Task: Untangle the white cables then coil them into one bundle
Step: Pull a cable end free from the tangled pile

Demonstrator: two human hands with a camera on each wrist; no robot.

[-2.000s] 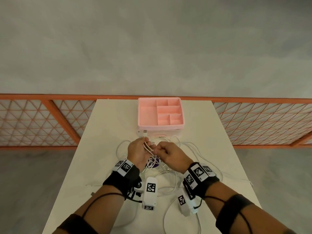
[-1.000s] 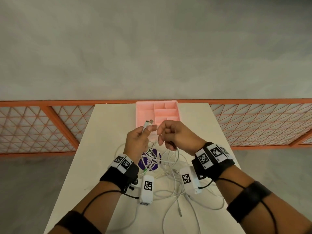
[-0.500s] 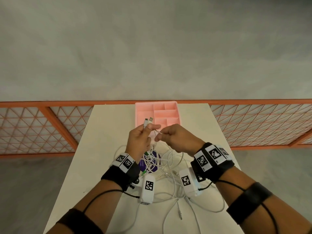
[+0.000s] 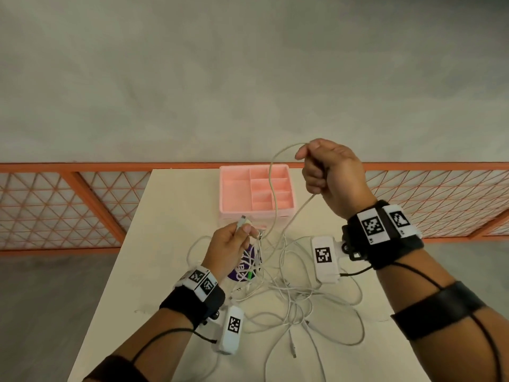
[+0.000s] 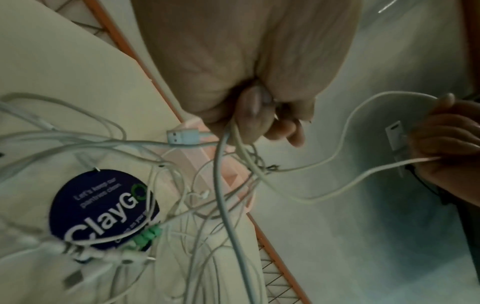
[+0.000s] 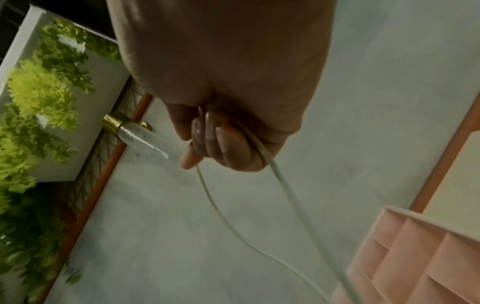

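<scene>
Hands work a knot of thin white charging cables [image 4: 289, 296] sprawled across the lower centre of the head view, on a pale cream desk [image 4: 165, 216]. The left hand [image 4: 230, 248], at centre frame, pinches a white plug end [image 4: 242, 222] together with several strands gathered between its curled fingers, while the right hand [image 4: 327, 172], raised at upper right of centre, is clenched round a single cable loop [image 4: 271, 177] that arcs up over a pink plastic compartment tray [image 4: 228, 188] at the far edge of the desk. Most of the cabling lies slack on the desk, partly over a round dark-purple sticker [image 5: 103, 207] and a small green connector [image 5: 148, 236], so the untangling looks barely begun and no coil exists yet. Risk appears to lie in the lifted strand: it runs back into the cluster just below the left hand, and a harder pull could cinch that crossing into a tight knot rather than free it. Dragging the mass might also sweep loose plugs off the near edge or snag a loop on the tray's rim. The white camera pods [image 4: 325, 257] hanging from the wrists dangle close to the strands and could catch one.
</scene>
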